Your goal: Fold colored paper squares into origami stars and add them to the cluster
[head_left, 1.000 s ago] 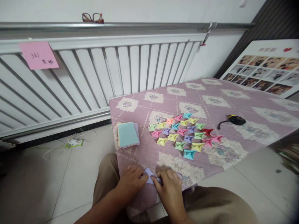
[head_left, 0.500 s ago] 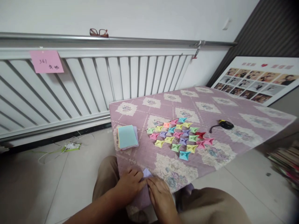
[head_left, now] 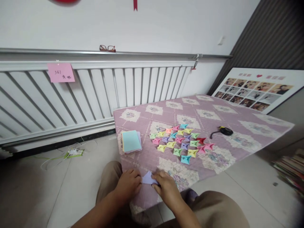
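Note:
A small light-purple sheet of origami paper (head_left: 148, 179), folded to a peaked shape, lies on the cloth at the table's near end. My left hand (head_left: 130, 184) has its fingers curled together at the paper's left corner. On the opposite side my right hand (head_left: 167, 186) pinches the right edge between thumb and fingers. Beyond the hands stand several folded paper pieces (head_left: 180, 139) in many colours, set out in slanting rows. To the left rests a stack of square paper sheets (head_left: 131, 141), a pale blue one on top.
A patterned purple tablecloth (head_left: 152, 158) covers the table. A black object with a short strap (head_left: 225, 130) lies farther right. Behind are a white radiator (head_left: 133, 84) and glasses (head_left: 107, 48) on a pipe. A photo board (head_left: 253, 90) leans at the back right; a power strip (head_left: 74, 153) lies on the floor.
The purple sheet, formerly stretching toward the near edge under my hands, is now a smaller peaked shape. My hands have moved farther apart to its two sides. The view has tilted up slightly.

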